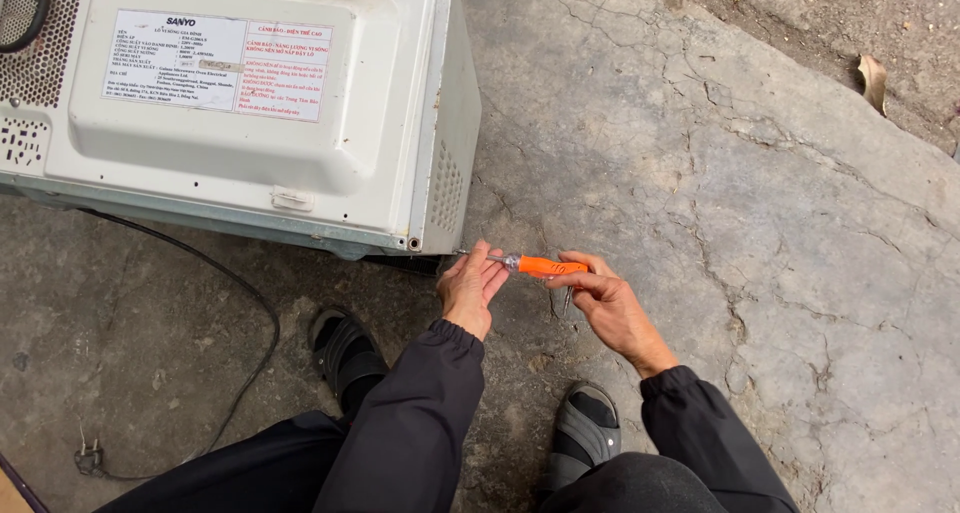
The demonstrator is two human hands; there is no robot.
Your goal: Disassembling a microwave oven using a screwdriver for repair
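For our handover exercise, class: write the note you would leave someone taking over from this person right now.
Right hand: grip closed on the orange-handled screwdriver, held level.
Left hand: fingers at the screwdriver's metal shaft, steadying it.
The tip points at the lower right corner of the white microwave, which stands on cracked concrete with its back panel facing the camera.
Done: nothing visibly removed; back cover is on.
Left: whether the corner screw is loosened cannot be told.
The power cord lies unplugged on the ground.

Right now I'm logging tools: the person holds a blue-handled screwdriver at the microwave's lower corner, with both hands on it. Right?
Not quite: the screwdriver handle is orange, not blue, as the head view shows. The left hand and right hand do hold it at the microwave's lower corner.
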